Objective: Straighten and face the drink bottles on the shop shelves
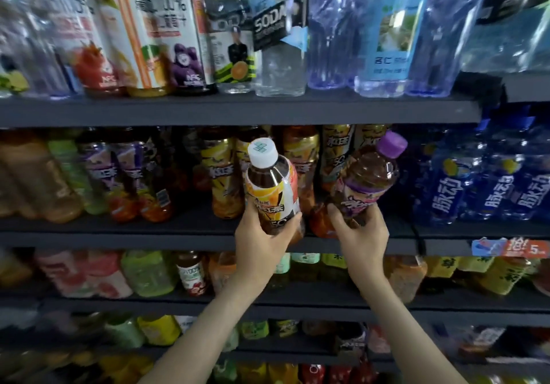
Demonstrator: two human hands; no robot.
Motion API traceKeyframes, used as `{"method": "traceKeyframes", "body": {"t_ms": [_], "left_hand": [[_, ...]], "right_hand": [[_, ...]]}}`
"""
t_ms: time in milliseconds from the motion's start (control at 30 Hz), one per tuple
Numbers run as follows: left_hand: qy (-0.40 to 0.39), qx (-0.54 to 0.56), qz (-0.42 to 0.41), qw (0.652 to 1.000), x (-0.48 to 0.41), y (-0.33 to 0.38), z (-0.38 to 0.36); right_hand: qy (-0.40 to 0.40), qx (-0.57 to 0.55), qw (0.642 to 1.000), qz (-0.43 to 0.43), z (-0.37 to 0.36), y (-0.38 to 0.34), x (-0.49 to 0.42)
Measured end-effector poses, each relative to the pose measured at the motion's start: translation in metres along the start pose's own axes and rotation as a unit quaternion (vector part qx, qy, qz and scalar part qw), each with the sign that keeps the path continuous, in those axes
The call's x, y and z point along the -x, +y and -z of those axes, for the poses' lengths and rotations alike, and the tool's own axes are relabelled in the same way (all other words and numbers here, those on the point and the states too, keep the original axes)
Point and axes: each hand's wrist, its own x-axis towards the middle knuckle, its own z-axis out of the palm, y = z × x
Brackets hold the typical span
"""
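Reaching up from the bottom edge, two bare forearms end at the middle shelf (148, 239). The left hand (262, 241) curls its fingers (293, 224) round the lower half of a white-capped bottle (272, 193) with a yellow and orange label. It stands nearly upright at the shelf's front edge, filled to the neck with dark brown drink. The palm hides its base, so whether it rests on the shelf cannot be told.

Just beside it, the right hand (361, 238) grips the bottom of a purple-capped bottle (369, 181), which leans to the right and also holds brown drink.

Behind both stands a row of yellow-labelled bottles (223, 175), partly hidden by the two held ones. To the right are blue bottles (491, 193) with white characters. To the left, purple, green and amber ones blur together.

Below, the lower shelves carry green, yellow and pink bottles too smeared to identify.

Farther up, the top shelf (238, 110) bears juice bottles (178, 41), clear soda water bottles (279, 41) and large blue-tinted water bottles (390, 32), all cut off at the top.
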Motion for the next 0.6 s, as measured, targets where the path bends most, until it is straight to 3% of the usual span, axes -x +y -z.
{"method": "traceKeyframes", "body": {"t_ms": [367,600], "left_hand": [[0.022,-0.032,0.054,0.998,-0.014,-0.061,0.156],[0.047,-0.064,0.098,0.992,-0.026,-0.088,0.213]], "right_hand": [[-0.078,0.019,0.996,0.037,-0.150,-0.047,0.079],[-0.137,0.069,0.987,0.041,-0.226,-0.063,0.079]]}}
